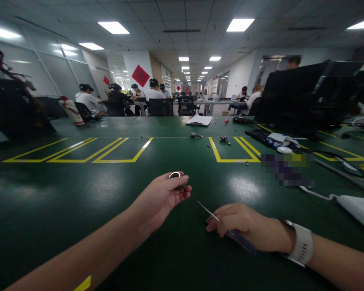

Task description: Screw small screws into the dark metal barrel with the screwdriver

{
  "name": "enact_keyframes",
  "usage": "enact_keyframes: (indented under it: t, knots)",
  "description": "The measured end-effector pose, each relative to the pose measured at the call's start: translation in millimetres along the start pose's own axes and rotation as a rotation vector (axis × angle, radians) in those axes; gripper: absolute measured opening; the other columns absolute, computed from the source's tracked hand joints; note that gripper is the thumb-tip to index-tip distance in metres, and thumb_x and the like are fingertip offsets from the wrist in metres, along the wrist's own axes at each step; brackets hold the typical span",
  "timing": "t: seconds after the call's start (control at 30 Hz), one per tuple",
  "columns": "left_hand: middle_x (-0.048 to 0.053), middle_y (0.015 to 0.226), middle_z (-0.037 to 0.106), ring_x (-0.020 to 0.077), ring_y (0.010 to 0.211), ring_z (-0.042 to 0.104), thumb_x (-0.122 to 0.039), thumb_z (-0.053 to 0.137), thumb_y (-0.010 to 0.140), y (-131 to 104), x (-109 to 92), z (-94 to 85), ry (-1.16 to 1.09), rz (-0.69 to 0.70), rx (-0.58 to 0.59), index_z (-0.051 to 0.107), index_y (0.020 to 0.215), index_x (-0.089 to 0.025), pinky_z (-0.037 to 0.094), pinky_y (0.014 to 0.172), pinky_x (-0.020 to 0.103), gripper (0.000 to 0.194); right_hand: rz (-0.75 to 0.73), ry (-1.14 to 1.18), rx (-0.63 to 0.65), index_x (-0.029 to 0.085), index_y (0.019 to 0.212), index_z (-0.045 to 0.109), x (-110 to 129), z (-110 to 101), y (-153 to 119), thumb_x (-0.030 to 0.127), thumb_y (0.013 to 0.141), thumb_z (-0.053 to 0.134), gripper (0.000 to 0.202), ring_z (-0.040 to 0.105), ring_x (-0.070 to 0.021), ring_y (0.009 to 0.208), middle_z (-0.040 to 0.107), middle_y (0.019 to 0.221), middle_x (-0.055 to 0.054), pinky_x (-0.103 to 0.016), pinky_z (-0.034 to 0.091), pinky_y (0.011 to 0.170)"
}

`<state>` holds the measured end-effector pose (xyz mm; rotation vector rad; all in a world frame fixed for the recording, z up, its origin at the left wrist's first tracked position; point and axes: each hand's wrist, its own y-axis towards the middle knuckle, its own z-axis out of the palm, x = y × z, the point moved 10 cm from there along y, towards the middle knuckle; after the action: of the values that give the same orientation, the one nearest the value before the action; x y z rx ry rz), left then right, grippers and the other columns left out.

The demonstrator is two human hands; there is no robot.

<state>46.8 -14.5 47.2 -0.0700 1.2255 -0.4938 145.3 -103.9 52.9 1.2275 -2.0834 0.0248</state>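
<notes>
My left hand (pixel 164 196) is raised over the green table and closed on a small round part with a shiny metal rim (pixel 174 175); most of the part is hidden by the thumb and fingers. To the right and nearer to me, my right hand (pixel 245 224) is wrapped round a screwdriver (pixel 242 241). Its thin shaft points up and left toward the left hand without touching it, and its dark handle shows below the palm. A white watch strap is on the right wrist.
Beyond my hands, the green table (pixel 109 210) carries yellow tape outlines (pixel 115 161). Small metal parts (pixel 225 139), a clipboard with paper (pixel 199 120) and a power drill (pixel 242 120) lie farther back. At right are a glove (pixel 280 140), cables and a black monitor (pixel 294 101). People sit at distant desks.
</notes>
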Motion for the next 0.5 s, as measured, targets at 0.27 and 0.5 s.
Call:
enact_keyframes:
  t: [0.27,0.5]
  knots:
    - [0.012,0.092,0.062,0.0205,0.085,0.066,0.004,0.045,0.078,-8,6,3.2,-0.172,0.019,0.011,0.056,0.100,-0.006,0.055,0.082,0.031,0.027,0.156,0.063,-0.171,0.017,0.095,0.060,-4,-22,-3,0.013,0.087,0.049,0.014,0.062,-0.0145,0.094,0.067,0.101,-0.008,-0.030,0.049,0.081]
    - [0.012,0.102,0.062,0.0214,0.093,0.064,0.002,0.053,0.077,10,12,-2.1,-0.074,0.057,0.106,0.057,0.099,-0.010,0.055,0.084,0.029,0.025,0.490,0.378,-0.600,0.020,0.095,0.064,-50,-54,-42,0.035,0.088,0.050,0.021,0.065,-0.0145,0.079,0.068,0.083,-0.003,-0.027,0.052,0.072]
